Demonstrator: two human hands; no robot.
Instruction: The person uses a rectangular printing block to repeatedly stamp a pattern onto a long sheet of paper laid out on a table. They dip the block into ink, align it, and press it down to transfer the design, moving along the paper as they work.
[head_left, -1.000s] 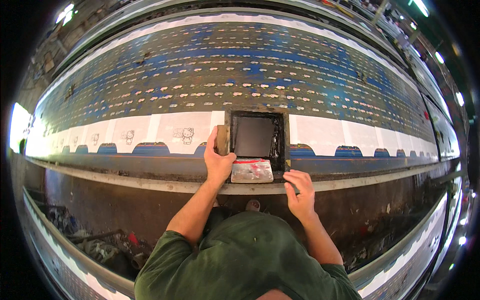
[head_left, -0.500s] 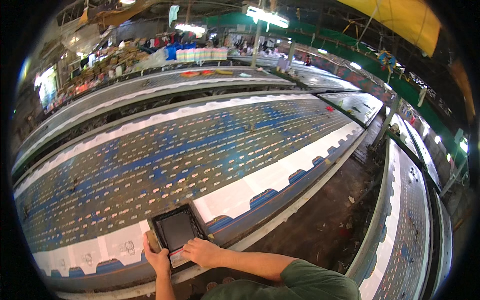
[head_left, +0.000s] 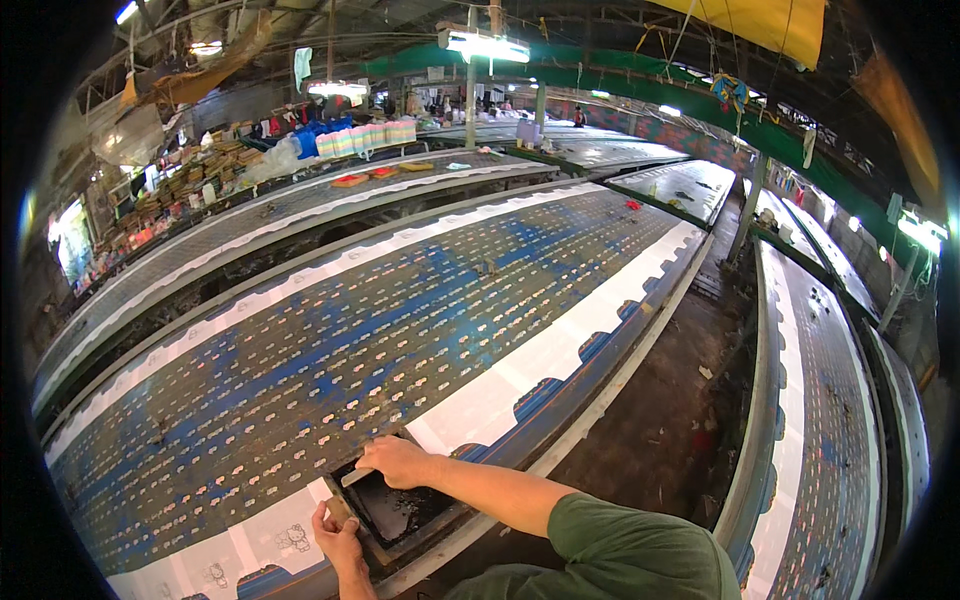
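A dark screen-printing frame (head_left: pixel 425 541) rests on the near edge of the long table, over a strip of white fabric pieces (head_left: pixel 262 526). Black ink smears its inner mesh. My left hand (head_left: pixel 338 538) grips the frame's left side, by a small wooden block (head_left: pixel 341 509). Closed around a pale-edged squeegee (head_left: pixel 357 476), my right hand (head_left: pixel 393 462) is over the far end of the frame. Fingers hide most of the squeegee. Left of the frame, the fabric carries outlined cartoon cat prints (head_left: pixel 293 538).
The long table (head_left: pixel 330 375) bears rows of small pale marks and blue stains. A dark walkway (head_left: pixel 650 440) separates it from another printing table (head_left: pixel 830 430) on the right. Stacked goods (head_left: pixel 365 138) stand at the back left, and a post (head_left: pixel 750 208) rises at the right.
My right hand and the squeegee have moved from the frame's near end to its far end. The left hand stays at the frame's left side. The view has shifted.
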